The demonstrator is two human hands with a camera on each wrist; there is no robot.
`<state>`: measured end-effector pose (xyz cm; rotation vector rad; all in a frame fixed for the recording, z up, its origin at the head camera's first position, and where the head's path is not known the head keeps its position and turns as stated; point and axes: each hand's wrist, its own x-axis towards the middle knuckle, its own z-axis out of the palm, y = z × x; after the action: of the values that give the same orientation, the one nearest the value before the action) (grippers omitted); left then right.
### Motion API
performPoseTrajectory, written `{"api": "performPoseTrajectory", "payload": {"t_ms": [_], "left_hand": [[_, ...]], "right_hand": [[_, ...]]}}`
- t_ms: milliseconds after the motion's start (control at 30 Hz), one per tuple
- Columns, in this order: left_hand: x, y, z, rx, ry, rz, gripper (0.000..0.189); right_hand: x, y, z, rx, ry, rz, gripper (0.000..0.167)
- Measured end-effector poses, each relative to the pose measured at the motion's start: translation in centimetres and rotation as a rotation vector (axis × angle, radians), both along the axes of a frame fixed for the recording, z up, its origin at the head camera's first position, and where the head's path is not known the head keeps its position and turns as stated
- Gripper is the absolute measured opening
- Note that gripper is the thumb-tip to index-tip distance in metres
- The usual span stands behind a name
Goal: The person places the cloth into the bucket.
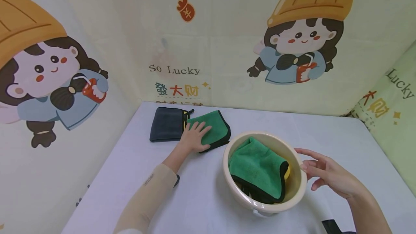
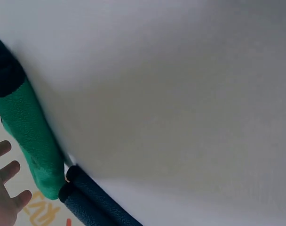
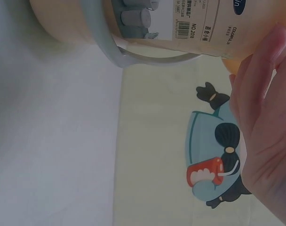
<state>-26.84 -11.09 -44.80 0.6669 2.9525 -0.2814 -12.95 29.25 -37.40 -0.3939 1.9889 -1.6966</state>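
My left hand (image 1: 195, 138) lies with spread fingers over a folded green cloth (image 1: 216, 125) with black edging. In the left wrist view, the same green cloth (image 2: 32, 136) shows edge-on, with part of the left hand (image 2: 4, 188) at the lower left. A cream bucket (image 1: 264, 207) stands in front of me, holding another green cloth (image 1: 256, 165) with black trim. My right hand (image 1: 328, 172) is at the bucket's right side, its fingertips at the rim. From the right wrist, this hand (image 3: 270, 117) appears beside the labelled bucket wall (image 3: 218, 28), fingers loosely extended.
A folded dark navy cloth (image 1: 167, 124) lies left of the green one. Something yellow (image 1: 287, 172) shows under the cloth inside the bucket. A grey bucket handle (image 3: 119, 56) hangs down its side. A black object (image 1: 333, 226) is at the front right. Printed curtains (image 1: 227, 82) enclose the white table (image 1: 195, 208).
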Motion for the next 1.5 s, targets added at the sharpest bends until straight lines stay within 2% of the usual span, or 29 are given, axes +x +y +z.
{"api": "performPoseTrajectory", "payload": {"t_ms": [467,800,1000,1267,1500], "left_hand": [[-0.5,-0.4,-2.0,-0.016,-0.040,-0.050,0.076],[-0.2,0.1,-2.3,-0.048,-0.050,-0.072,0.073],[-0.3,0.4,-2.7,-0.089,0.010,-0.095,0.064],[-0.7,0.7,-3.3,-0.156,0.194,-0.173,0.055],[-1.0,0.9,-3.8,-0.095,0.269,-0.178,0.044]], "right_hand": [[-0.1,-0.1,0.0,0.017,0.002,-0.002,0.048],[-0.1,0.1,-0.1,-0.015,0.006,0.016,0.049],[-0.1,0.1,-0.2,0.000,0.011,0.009,0.050],[-0.1,0.2,-0.2,-0.022,0.009,0.019,0.050],[-0.1,0.2,-0.2,-0.018,0.008,0.012,0.050]]}}
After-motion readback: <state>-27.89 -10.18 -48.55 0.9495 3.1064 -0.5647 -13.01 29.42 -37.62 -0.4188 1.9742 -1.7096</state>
